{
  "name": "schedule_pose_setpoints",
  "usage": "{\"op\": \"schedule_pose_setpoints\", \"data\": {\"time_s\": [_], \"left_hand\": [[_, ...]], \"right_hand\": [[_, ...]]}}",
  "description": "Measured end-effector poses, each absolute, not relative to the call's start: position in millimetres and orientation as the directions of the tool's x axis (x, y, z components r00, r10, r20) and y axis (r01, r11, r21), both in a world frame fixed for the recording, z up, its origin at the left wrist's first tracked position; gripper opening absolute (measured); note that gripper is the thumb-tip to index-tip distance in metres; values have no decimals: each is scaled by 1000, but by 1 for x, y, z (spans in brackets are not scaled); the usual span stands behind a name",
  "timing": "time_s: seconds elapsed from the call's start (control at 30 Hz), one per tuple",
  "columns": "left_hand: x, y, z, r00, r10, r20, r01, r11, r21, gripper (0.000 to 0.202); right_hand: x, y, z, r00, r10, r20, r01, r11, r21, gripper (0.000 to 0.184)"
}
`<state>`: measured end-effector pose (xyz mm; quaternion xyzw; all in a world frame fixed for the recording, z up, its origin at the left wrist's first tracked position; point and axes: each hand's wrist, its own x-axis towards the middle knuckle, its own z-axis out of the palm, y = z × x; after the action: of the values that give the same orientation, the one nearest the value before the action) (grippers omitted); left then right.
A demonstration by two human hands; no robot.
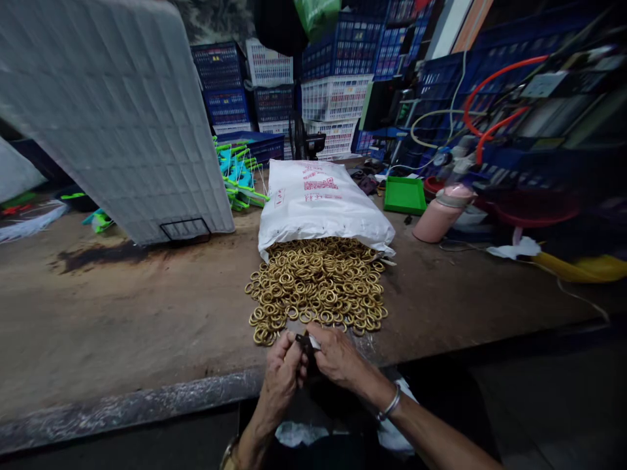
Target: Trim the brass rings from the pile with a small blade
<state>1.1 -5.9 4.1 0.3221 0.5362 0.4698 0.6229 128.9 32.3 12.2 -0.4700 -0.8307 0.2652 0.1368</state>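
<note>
My left hand (283,378) and my right hand (339,358) meet at the near edge of the workbench, fingers pinched together on a small dark piece (304,341) held between them. Just beyond the fingertips lies a heap of brass-coloured rings (316,287), spilling from the open mouth of a white sack (321,202) with red print. A metal bangle sits on my right wrist. What exactly the dark piece is cannot be made out.
A large grey panel (122,111) leans at the left. Green and blue plastic parts (238,176), a green tray (404,194), a pink bottle (443,212), red hoses (490,98) and stacked crates (333,98) stand behind. The worn workbench (122,313) has a metal front edge.
</note>
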Motion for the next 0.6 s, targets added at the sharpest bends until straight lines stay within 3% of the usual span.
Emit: {"op": "schedule_pose_setpoints", "data": {"time_s": [0.17,0.4,0.6], "left_hand": [[0,-6,1,-35,943,-330,-206,316,926,40],[-3,-10,-13,-15,939,-344,-281,327,903,38],[-5,-9,-10,-29,945,-326,-290,305,907,37]], "right_hand": [[126,34,15,-548,832,-85,754,447,-482,31],[125,31,2,-546,836,-47,755,467,-461,30],[120,30,8,-543,834,-93,769,451,-453,26]]}}
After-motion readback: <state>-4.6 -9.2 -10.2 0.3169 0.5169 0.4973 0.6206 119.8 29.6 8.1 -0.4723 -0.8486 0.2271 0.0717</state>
